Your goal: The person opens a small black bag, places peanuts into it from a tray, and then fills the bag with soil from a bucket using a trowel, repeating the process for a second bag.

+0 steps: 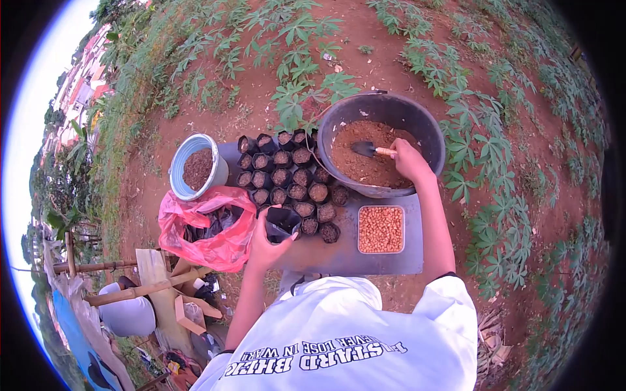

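My left hand (265,244) is wrapped round a black plastic seedling bag (282,223), its mouth held wide, with no soil visible inside. My right hand (409,160) grips the wooden handle of a small trowel (365,149), whose dark blade rests on the brown soil (355,171) in a large black tub (427,124). Just beyond the left hand stand rows of filled seedling bags (282,176). Beside that hand lies a pink plastic bag (175,225) with dark plastic pieces in it.
A light blue bucket (222,171) of dark soil stands at the table's left end. A clear box of tan seeds or kernels (381,229) sits near the right end of the grey table (313,260). Leafy plants grow beyond and to the right; bamboo poles (150,287) stand at lower left.
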`<state>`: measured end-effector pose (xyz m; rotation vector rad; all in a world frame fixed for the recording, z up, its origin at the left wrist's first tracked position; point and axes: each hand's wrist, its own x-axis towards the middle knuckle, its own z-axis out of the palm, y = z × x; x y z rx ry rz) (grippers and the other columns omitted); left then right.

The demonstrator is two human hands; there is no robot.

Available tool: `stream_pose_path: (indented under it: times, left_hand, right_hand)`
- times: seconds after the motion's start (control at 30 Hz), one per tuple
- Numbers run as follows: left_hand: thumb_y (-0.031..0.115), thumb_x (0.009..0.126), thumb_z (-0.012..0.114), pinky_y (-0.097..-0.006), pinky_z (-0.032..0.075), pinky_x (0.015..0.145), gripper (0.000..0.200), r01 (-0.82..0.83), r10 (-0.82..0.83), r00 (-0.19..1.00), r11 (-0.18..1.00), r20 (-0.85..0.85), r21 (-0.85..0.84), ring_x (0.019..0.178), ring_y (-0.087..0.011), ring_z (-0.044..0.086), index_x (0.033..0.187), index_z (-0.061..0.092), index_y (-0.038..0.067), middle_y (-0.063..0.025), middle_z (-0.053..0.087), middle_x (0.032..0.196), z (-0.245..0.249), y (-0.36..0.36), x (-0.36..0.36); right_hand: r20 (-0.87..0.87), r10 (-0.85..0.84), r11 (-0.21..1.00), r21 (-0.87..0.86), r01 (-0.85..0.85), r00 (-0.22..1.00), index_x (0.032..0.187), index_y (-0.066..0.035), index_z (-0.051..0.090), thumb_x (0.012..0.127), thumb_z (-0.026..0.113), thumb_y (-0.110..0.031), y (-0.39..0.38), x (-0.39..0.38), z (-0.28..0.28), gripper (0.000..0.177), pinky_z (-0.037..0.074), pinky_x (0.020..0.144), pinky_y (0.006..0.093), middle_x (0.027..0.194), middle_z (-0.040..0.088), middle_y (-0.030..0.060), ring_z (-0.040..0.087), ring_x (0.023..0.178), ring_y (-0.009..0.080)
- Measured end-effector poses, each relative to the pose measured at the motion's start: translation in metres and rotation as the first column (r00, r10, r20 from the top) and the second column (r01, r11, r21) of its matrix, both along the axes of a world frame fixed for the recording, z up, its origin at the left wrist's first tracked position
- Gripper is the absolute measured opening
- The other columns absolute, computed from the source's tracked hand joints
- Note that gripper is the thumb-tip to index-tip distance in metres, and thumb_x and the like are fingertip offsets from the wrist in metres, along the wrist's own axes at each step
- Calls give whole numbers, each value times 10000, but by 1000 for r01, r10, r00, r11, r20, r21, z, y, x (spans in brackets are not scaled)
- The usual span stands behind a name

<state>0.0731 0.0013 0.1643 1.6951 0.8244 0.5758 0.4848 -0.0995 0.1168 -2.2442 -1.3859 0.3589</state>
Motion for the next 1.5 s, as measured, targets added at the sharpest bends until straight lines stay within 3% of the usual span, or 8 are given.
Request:
stream_pose_path:
  times: [0.17,0.27,0.43,0.73,0.83,1.03,1.23,1.5]
  left_hand:
    - [62,761,783,-312,459,975,702,-40,40,999,999,5,-31,1091,-149,592,1371,440,7,-69,586,1182,9,-10,7]
    - [50,740,797,-310,481,954,694,-82,81,997,995,20,58,1061,-151,625,1350,466,18,-82,629,1135,10,-16,12]
    - [36,754,784,-314,492,942,662,-74,73,996,997,44,7,1056,-153,630,1340,476,20,-84,631,1146,11,-26,20]
    - [76,751,786,-308,460,966,688,-17,18,999,999,-32,44,1084,-143,599,1357,464,33,-68,609,1181,22,-34,31]
    - [79,749,790,-310,459,966,691,10,-10,1000,999,-20,31,1085,-146,597,1356,464,38,-62,611,1171,18,-34,30]
    - [82,749,793,-314,457,968,684,5,-4,1000,999,-10,44,1083,-146,593,1351,472,42,-54,614,1153,25,-40,33]
    - [87,754,801,-316,460,962,666,14,-14,1000,999,-9,48,1073,-148,596,1340,486,41,-56,618,1147,25,-41,29]
    - [86,765,788,-324,467,981,657,52,-53,998,998,27,42,1106,-162,609,1343,477,38,-79,631,1170,13,-39,30]
  right_hand:
    - [-61,-8,995,-98,2,998,1055,7,531,942,554,-97,1,2,-6,156,474,906,518,1118,606,250,609,1065,431]
    - [-68,8,987,-158,-19,998,1059,-4,513,955,564,-118,2,4,-9,163,465,912,494,1088,606,239,598,1071,426]
    - [-85,21,948,-314,-46,996,1071,49,575,881,588,-121,6,1,-5,255,500,932,493,1105,649,303,638,1068,424]
    - [-87,83,947,-304,-106,993,1002,23,664,843,591,-156,7,2,-11,252,508,888,473,1026,685,273,662,1006,407]
    - [-139,67,937,-332,-111,988,1069,59,657,863,576,-173,9,2,-5,320,495,961,473,1131,660,296,640,1089,412]
    - [-127,111,922,-358,-150,986,1047,36,680,870,558,-189,9,-1,3,312,502,939,480,1094,678,285,654,1058,412]
    - [-128,128,930,-329,-164,983,1006,-10,705,859,570,-117,8,-3,1,227,520,870,452,1032,707,233,678,996,381]
    - [-165,181,924,-308,-225,970,1042,-3,704,844,608,-127,8,5,-10,253,517,890,454,1051,704,242,675,1019,380]
